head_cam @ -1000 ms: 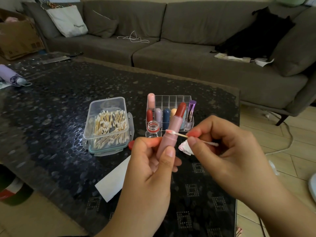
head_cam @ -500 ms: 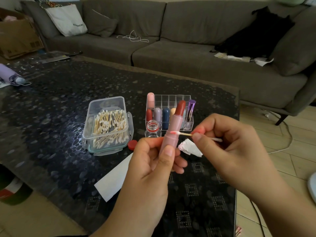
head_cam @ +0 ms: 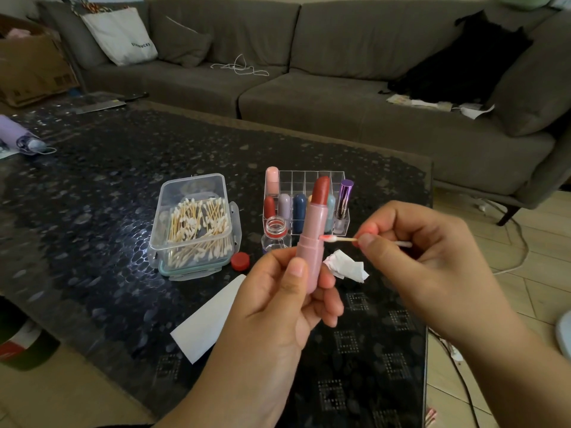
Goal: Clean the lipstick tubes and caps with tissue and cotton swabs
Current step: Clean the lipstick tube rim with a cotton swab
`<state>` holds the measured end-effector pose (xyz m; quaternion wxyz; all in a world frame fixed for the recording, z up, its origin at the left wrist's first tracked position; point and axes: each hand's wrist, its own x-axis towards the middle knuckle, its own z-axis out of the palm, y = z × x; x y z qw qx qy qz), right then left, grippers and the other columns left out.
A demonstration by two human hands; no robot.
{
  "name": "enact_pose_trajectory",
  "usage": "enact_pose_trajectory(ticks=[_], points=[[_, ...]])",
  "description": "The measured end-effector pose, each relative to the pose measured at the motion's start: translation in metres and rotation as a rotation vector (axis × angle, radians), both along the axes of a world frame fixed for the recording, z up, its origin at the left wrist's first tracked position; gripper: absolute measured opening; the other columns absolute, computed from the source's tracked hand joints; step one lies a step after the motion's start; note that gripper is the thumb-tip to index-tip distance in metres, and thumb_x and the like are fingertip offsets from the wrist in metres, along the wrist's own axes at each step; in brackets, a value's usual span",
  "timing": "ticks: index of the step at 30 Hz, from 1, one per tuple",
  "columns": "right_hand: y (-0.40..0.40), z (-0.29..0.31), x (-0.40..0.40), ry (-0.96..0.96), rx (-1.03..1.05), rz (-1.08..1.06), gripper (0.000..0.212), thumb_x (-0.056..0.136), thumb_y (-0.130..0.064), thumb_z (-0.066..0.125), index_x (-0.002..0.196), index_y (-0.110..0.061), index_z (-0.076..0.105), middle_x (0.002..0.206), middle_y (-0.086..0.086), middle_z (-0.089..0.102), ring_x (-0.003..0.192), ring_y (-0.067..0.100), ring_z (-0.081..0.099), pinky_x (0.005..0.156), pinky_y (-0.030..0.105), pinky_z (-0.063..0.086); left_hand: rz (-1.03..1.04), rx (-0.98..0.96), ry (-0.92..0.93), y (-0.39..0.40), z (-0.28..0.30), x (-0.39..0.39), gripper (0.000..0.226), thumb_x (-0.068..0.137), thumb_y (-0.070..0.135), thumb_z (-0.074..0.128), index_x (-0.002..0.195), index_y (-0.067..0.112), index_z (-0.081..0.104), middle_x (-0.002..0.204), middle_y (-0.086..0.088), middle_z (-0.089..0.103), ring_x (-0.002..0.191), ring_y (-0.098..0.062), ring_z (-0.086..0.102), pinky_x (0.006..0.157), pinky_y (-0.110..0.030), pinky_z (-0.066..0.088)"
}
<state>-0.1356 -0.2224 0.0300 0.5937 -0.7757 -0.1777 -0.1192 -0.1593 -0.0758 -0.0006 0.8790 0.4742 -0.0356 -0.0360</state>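
Observation:
My left hand [head_cam: 278, 301] grips an uncapped pink lipstick tube [head_cam: 313, 239] upright, its red stick raised. My right hand [head_cam: 423, 257] pinches a cotton swab [head_cam: 343, 239] whose reddened tip touches the tube's right side at the collar. A crumpled tissue [head_cam: 346, 265] lies on the table just behind the tube. A clear organizer [head_cam: 309, 183] behind it holds several lipsticks. A clear box of cotton swabs [head_cam: 194, 223] stands to the left.
A small open bottle [head_cam: 276, 234] and its red cap [head_cam: 240, 261] sit between box and organizer. A flat white tissue [head_cam: 210, 316] lies near my left wrist. The dark table [head_cam: 92, 211] ends at the right; a grey sofa [head_cam: 340, 88] stands behind.
The swab tip has shifted from the left side of the tube across to its right side. Both hands have risen slightly and stay in their grips.

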Motion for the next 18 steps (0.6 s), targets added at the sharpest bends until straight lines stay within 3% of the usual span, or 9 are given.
enact_pose_trajectory(ticks=[3,7,11,14,18], points=[[0.0,0.0002,0.0004,0.008,0.022,0.011,0.008,0.078,-0.017,0.059,0.07,-0.015,0.062,0.047,-0.001,0.042,0.042,0.003,0.032,0.043,0.009,0.029,-0.061,-0.08,0.034,-0.0007,0.003,-0.0005,0.029,0.079,0.023,0.048,0.092,0.001,0.061,0.064,-0.007,0.056,0.049,-0.016,0.05,0.046,-0.022,0.042],[0.0044,0.0012,-0.002,-0.02,-0.017,0.017,0.007,0.078,-0.018,0.061,0.072,-0.016,0.062,0.052,0.013,0.046,0.047,0.009,0.036,0.046,0.012,0.033,-0.143,-0.196,0.08,0.0005,0.0017,0.0001,0.025,0.079,0.023,0.05,0.083,0.005,0.067,0.063,-0.007,0.051,0.049,-0.016,0.045,0.046,-0.023,0.04],[0.0057,0.0025,-0.0045,-0.034,-0.067,0.022,0.008,0.079,-0.019,0.061,0.072,-0.018,0.063,0.051,0.008,0.049,0.045,0.006,0.037,0.045,0.012,0.033,-0.201,-0.188,0.098,-0.0005,0.0001,0.0021,0.03,0.069,0.026,0.074,0.088,0.005,0.066,0.062,-0.003,0.049,0.048,-0.013,0.043,0.047,-0.023,0.043],[0.0029,0.0033,-0.004,-0.022,-0.062,-0.009,0.007,0.078,-0.018,0.06,0.071,-0.017,0.062,0.049,0.006,0.047,0.044,0.004,0.036,0.045,0.011,0.032,-0.174,-0.14,0.13,-0.0038,0.0012,0.0003,0.019,0.073,0.021,0.067,0.088,0.009,0.066,0.059,-0.001,0.045,0.046,-0.011,0.038,0.045,-0.022,0.041],[0.0001,0.0033,-0.0021,-0.011,-0.022,-0.007,0.01,0.077,-0.014,0.059,0.067,-0.012,0.06,0.045,-0.001,0.044,0.042,0.002,0.035,0.044,0.01,0.03,-0.145,-0.123,0.145,-0.0042,0.0026,-0.0003,0.022,0.072,0.017,0.057,0.093,0.009,0.056,0.057,0.0,0.041,0.045,-0.009,0.035,0.044,-0.021,0.04]])
